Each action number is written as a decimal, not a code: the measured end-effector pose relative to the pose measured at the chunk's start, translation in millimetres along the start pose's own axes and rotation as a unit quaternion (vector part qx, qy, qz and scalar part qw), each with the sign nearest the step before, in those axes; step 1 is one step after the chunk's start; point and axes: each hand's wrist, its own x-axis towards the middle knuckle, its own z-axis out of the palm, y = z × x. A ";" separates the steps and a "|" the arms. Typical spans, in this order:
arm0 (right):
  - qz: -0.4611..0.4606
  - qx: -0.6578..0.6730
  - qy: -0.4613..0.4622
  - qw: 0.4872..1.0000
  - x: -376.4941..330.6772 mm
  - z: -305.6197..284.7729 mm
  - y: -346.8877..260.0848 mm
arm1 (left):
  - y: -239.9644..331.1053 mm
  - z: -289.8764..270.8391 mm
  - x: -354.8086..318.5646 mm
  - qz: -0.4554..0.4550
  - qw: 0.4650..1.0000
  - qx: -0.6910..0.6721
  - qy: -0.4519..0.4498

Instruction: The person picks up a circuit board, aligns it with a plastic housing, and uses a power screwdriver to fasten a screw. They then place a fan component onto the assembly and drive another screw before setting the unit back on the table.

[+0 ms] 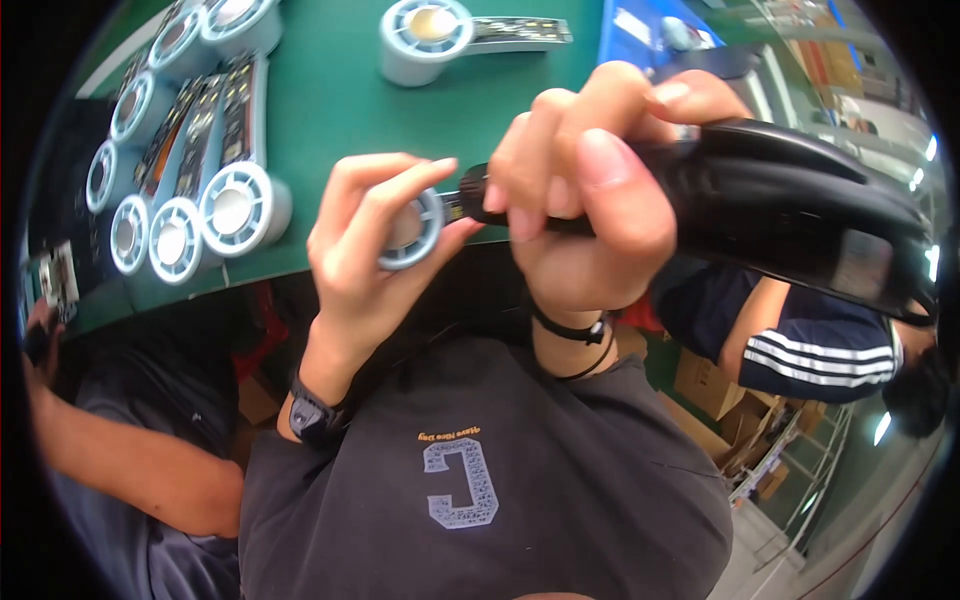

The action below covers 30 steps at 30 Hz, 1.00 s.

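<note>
My left hand [352, 225] is closed around the round head of a light-blue housing [430, 232], fingers and thumb gripping its sides. A strip of circuit board shows in the short handle, which points right. My right hand [600, 200] is wrapped round the front of a black power tool, which looks like an electric screwdriver [790, 205]. Its dark ribbed nose reaches the board side of the housing; whether the tip touches a screw is hidden. Both hands are held up at the near edge of the green table [330, 110].
Several similar light-blue housings [232, 212] with boards are grouped on the left. Another housing [420, 38] lies at the far middle, handle to the right. A blue bin [640, 35] stands far right. A person's arm [130, 460] is at left, another person's sleeve [820, 345] at right, near cartons [705, 385].
</note>
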 end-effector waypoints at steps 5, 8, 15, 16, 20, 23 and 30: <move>-0.095 -0.050 0.112 0.988 -9.6 -51.1 -44.7 | -1.8 -0.9 1.2 0.005 0.998 0.051 -0.022; -0.186 -0.177 0.131 0.958 3.8 -106.3 -91.3 | -0.7 4.2 1.7 0.016 0.997 0.071 -0.029; -0.130 -0.238 0.178 0.946 38.2 -145.1 -83.2 | -4.1 13.9 7.6 0.017 0.996 0.080 -0.026; -0.121 -0.250 0.173 0.945 40.0 -148.1 -81.2 | -3.9 13.8 8.1 0.019 0.996 0.086 -0.030; -0.095 -0.226 0.153 0.957 41.9 -148.1 -79.3 | -2.0 13.1 6.8 0.018 0.995 0.096 -0.032; -0.076 -0.244 0.138 0.957 47.1 -129.9 -74.3 | -1.4 12.4 6.4 0.012 0.995 0.091 -0.025; -0.001 -0.081 0.058 0.995 20.4 -97.2 -83.6 | -12.6 7.9 7.2 0.037 0.997 0.071 -0.017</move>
